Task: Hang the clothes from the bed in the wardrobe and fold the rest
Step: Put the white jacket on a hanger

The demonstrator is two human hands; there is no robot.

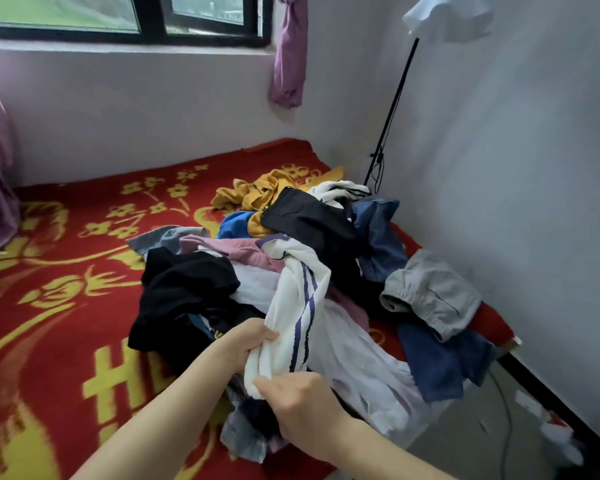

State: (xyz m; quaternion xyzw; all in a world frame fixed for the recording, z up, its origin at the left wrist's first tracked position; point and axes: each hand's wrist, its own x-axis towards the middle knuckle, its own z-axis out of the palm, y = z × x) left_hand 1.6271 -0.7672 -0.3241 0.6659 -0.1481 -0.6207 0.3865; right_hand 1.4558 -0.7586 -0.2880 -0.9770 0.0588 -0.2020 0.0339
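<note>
On the left, the red and yellow blanket [66,271] lies bare, which gives us room for folding later. The clothes sit heaped toward the right half of the bed, with a black garment [184,289] slumped on the heap's near left edge.

Our left hand [253,344] has its fingers curled tight round a bunched handful of the white striped garment [298,306]. That grip lifts one end clear, while the far end stays draped over the heap and tangled among the other pieces. We judge that the bunching is there to tease this one item free without dragging its neighbours along.

Just below, our right hand [302,407] meets the garment's lowest edge. The thumb is pressed on the cloth and the fingers are tucked beneath, so it pinches the hem. This is probably to find a seam or corner and open the piece out. Whether the garment is for a hanger or for folding, we cannot tell while it is crumpled.

Further right, grey shorts [430,292] and a dark blue garment [440,362] spill toward the mattress edge by the wall and could slide off if the heap is tugged. In the corner, a black stand [395,109] leans against the wall. No wardrobe is in view.
</note>
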